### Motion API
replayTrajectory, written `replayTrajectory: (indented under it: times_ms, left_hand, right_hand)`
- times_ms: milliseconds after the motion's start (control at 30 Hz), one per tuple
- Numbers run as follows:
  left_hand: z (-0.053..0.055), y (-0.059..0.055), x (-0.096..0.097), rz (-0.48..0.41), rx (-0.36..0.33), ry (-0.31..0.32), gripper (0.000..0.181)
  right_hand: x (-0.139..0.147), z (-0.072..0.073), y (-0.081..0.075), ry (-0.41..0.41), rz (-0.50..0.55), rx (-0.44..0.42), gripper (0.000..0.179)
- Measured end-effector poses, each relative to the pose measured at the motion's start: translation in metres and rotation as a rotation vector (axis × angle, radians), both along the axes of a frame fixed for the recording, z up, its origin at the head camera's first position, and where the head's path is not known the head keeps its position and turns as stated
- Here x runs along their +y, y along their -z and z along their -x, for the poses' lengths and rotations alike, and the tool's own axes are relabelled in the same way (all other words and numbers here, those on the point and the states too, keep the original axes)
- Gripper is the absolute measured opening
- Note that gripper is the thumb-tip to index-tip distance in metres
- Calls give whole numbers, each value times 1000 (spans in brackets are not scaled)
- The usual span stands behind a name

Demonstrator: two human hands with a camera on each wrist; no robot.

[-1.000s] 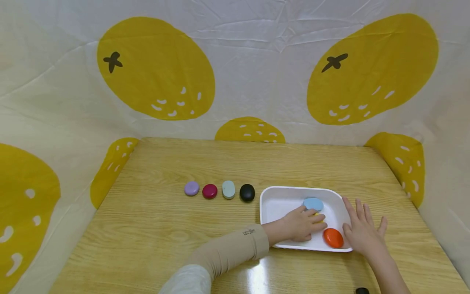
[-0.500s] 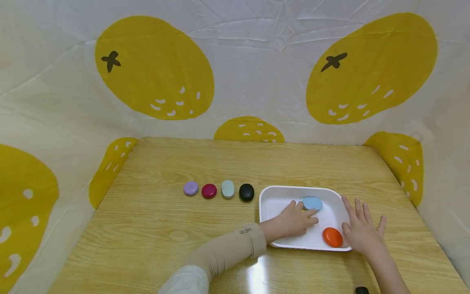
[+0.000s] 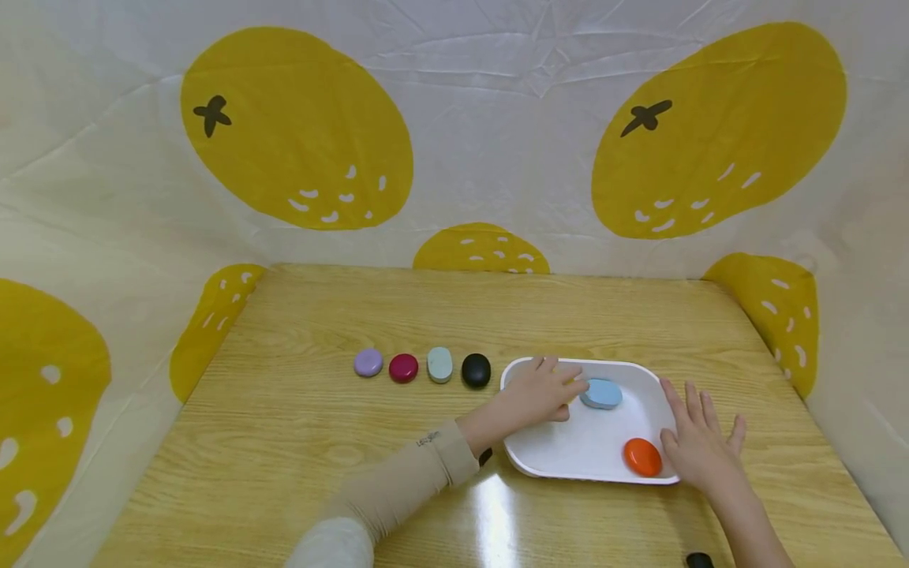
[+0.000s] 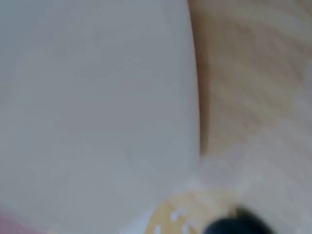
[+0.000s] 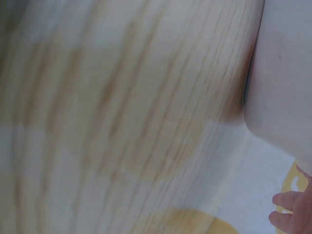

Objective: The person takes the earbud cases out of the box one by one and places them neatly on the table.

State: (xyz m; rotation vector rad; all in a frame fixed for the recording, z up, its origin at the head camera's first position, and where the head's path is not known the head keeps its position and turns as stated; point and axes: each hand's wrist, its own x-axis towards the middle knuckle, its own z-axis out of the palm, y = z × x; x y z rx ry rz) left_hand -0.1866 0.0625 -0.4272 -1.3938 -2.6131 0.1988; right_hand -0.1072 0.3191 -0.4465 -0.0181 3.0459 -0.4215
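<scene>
Presently, left hand [image 3: 534,394]: above the far-left part of the tray [image 3: 578,454]; fingers somewhat apart, palm side hidden; whether it holds anything cannot be told.
Right hand [image 3: 705,442]: at the tray's right rim; fingers straight, spread wide, holding nothing visible.
Light-blue piece [image 3: 602,394]: inside the tray, just right of the left fingertips; long axis left to right; left hand nearer.
Orange-red piece [image 3: 642,457]: near-right corner of the tray; smooth, rounded, glossy; right hand nearer.
Row, left of the tray: black piece [image 3: 476,371], glossy, closest to the rim; then pale green piece [image 3: 439,365], oblong, long axis near to far; crimson piece [image 3: 403,368]; purple piece [image 3: 368,363], both rounded.
Tray: white, smooth, round-cornered.
Tabletop [image 3: 298,465]: pale grained wood finish.
Backdrop [image 3: 490,142]: creased cloth, yellow fruit print.
</scene>
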Motion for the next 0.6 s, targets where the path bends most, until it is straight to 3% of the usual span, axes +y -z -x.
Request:
replayTrajectory:
  times_ms: [67, 233, 400, 600]
  left_hand:
    - [3, -5, -12, -30, -16, -11, 37]
    - [6, -9, -44, -78, 40, -31, 36]
    - [6, -5, -73, -109, 93, -80, 35]
    - [4, 4, -98, -136, 56, -159, 34]
  right_hand:
    - [0, 0, 0, 1, 0, -5, 72]
    - [-1, 0, 0, 5, 5, -14, 71]
    - [-1, -1, -1, 1, 8, 1, 70]
    - [0, 0, 0, -5, 4, 10, 71]
